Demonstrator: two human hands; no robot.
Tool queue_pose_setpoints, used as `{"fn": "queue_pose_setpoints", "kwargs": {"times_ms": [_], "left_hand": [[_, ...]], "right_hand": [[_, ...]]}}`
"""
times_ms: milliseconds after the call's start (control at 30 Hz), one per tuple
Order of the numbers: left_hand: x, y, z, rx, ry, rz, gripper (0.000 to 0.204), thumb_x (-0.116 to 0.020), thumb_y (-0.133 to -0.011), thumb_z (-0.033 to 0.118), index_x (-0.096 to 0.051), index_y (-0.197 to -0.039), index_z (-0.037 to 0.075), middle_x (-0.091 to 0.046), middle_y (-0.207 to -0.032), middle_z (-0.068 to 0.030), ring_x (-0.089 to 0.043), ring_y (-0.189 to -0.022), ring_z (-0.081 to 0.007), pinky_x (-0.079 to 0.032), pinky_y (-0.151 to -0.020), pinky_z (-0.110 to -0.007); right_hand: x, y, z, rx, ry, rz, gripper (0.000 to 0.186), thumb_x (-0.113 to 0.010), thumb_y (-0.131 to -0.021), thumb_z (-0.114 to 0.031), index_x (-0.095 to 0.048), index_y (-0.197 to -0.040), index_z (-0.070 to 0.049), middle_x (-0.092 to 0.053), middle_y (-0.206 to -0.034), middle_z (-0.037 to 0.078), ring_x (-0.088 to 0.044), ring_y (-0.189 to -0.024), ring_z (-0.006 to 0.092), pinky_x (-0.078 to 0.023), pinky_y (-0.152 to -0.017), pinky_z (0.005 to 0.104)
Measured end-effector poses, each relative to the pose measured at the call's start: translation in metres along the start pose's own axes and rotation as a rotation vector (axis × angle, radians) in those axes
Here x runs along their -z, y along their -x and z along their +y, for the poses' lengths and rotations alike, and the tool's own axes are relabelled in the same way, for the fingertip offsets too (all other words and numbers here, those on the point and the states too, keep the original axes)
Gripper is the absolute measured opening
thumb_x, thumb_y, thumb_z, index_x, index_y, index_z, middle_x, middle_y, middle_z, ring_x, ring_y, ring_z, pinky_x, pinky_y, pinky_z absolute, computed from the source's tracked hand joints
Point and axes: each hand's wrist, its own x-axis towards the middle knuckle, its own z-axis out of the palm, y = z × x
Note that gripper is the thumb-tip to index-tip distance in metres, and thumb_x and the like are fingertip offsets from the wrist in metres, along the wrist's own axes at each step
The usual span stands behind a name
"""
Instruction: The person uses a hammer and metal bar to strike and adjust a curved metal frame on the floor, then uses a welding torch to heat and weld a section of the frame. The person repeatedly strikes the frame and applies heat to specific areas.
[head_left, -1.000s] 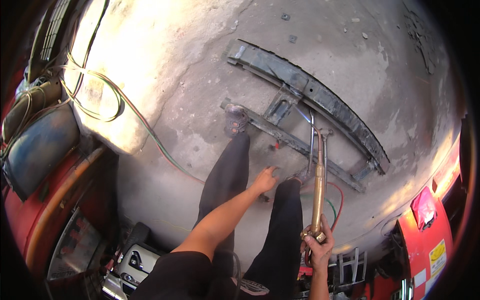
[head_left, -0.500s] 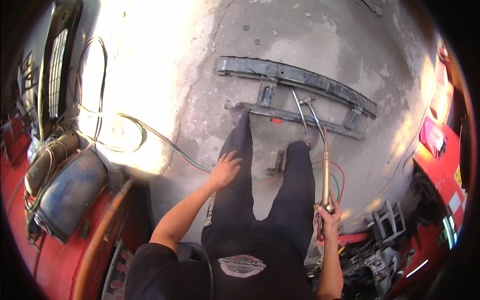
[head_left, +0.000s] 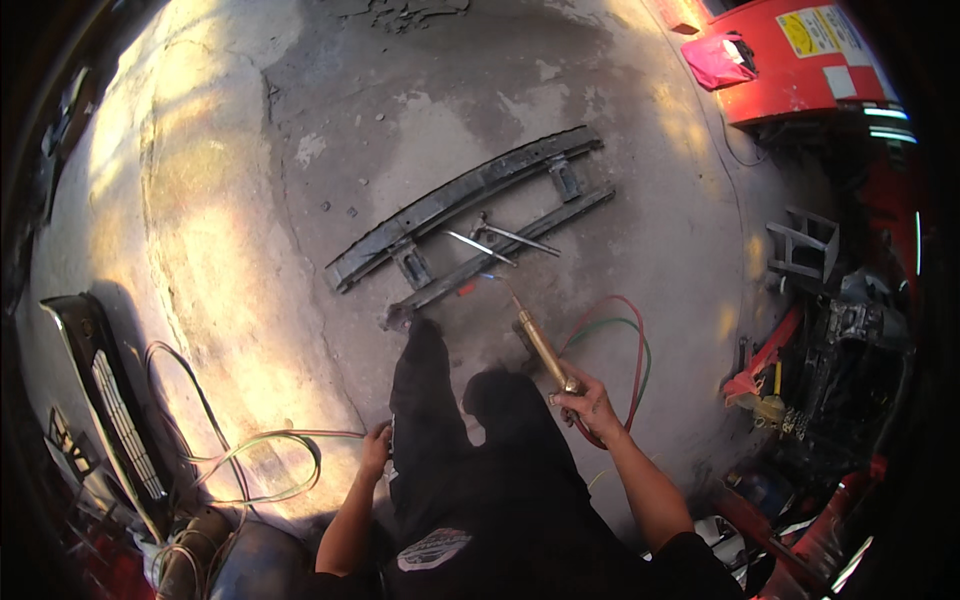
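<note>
Brass torch (head_left: 541, 345) held in right hand (head_left: 588, 403), fingers closed around its lower end; shaft slants up and left, thin tip near the lower rail of the metal frame (head_left: 470, 205). Frame lies flat on the concrete floor (head_left: 250, 150), two long dark rails joined by short cross pieces, running diagonally from lower left to upper right. Two thin metal rods (head_left: 500, 240) rest between the rails. Red and green hoses (head_left: 625, 345) loop on the floor just right of the torch. Left hand (head_left: 377, 447) sits low beside the left trouser leg (head_left: 425, 400), touching it; cannot tell whether those fingers are open or closed. Loose cables (head_left: 250, 460) coil on the floor to the left. Red machine body (head_left: 790, 60) at upper right.
</note>
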Motion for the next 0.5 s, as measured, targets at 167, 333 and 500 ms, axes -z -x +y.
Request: {"fn": "queue_pose_setpoints", "kwargs": {"times_ms": [167,333,500], "left_hand": [[0.015,-0.013,-0.062,-0.068,-0.186,-0.058,0.034,-0.060,-0.091,0.015,-0.071,-0.118,-0.004,-0.059,-0.068,0.0004,-0.046,-0.052,-0.0074,-0.035,-0.047,-0.028],[0.055,-0.063,-0.093,-0.202,-1.008,-0.236,0.033,-0.057,-0.092,0.013,-0.068,-0.117,-0.004,-0.071,-0.095,-0.0207,-0.071,-0.081,-0.0275,-0.058,-0.070,-0.041],[-0.012,-0.053,-0.012,-0.108,-0.474,-0.277,0.057,-0.062,-0.098,0.039,-0.047,-0.142,0.007,-0.067,-0.119,-0.0179,-0.070,-0.091,-0.0306,-0.062,-0.072,-0.043]], "right_hand": [[0.046,0.048,0.103,0.103,-0.160,0.058,0.071,-0.072,-0.088,-0.002,-0.043,-0.152,0.001,-0.063,-0.085,0.003,-0.061,-0.063,0.0111,-0.051,-0.053,0.0282],[0.063,0.130,0.160,0.196,-0.308,0.184,0.069,-0.075,-0.089,-0.007,-0.047,-0.152,-0.005,-0.065,-0.096,0.003,-0.060,-0.069,0.0083,-0.051,-0.057,0.0262],[0.090,0.192,0.220,0.340,-0.444,0.444,0.069,-0.076,-0.087,-0.006,-0.050,-0.151,-0.008,-0.060,-0.088,-0.001,-0.058,-0.068,0.0077,-0.049,-0.056,0.0256]]}}
